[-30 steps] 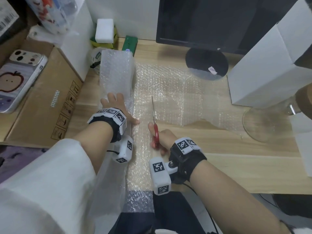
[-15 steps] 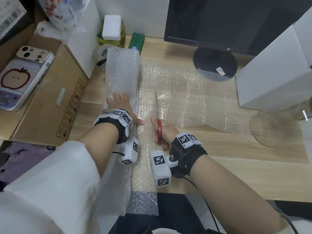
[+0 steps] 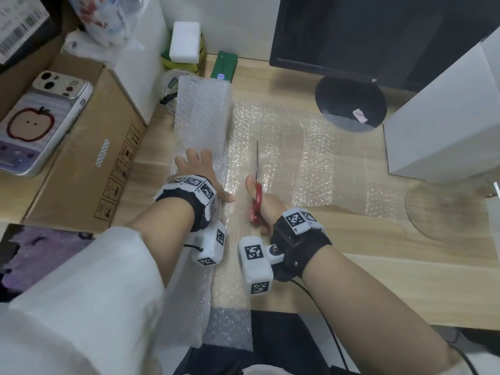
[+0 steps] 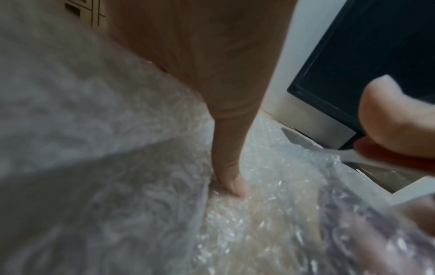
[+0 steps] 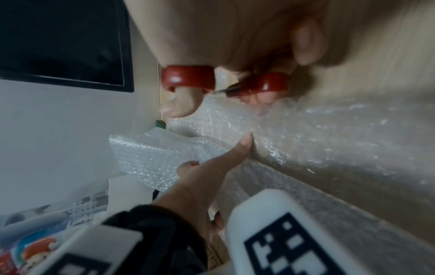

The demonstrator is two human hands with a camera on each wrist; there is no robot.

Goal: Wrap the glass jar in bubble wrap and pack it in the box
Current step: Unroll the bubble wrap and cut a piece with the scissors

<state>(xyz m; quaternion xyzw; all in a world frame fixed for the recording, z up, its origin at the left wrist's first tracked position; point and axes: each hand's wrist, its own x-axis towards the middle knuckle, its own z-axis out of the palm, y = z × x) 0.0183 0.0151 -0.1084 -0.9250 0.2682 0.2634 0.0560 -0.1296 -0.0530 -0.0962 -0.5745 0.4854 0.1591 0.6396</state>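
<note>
A clear bubble wrap sheet (image 3: 297, 152) lies spread on the wooden desk, and a folded stack of bubble wrap (image 3: 203, 112) rests on its left part. My left hand (image 3: 197, 171) presses flat on the wrap with straight fingers, and its thumb (image 4: 233, 178) pins the sheet down. My right hand (image 3: 259, 207) grips red-handled scissors (image 3: 257, 163), blades pointing away along the sheet, right of the left thumb. Thumb and fingers sit in the red loops (image 5: 188, 78). The glass jar (image 3: 443, 212) lies at the right edge beside the white box (image 3: 438, 123).
A cardboard box (image 3: 81, 158) with a phone (image 3: 40, 123) on it lines the left side. A dark monitor (image 3: 378, 36) on a round stand (image 3: 350, 102) is at the back. A white foam block (image 3: 185, 41) and a green box (image 3: 224, 66) are behind the stack.
My right hand has pushed the scissors a little farther away along the sheet. The left hand stays pressed on the wrap. The head view has shifted slightly.
</note>
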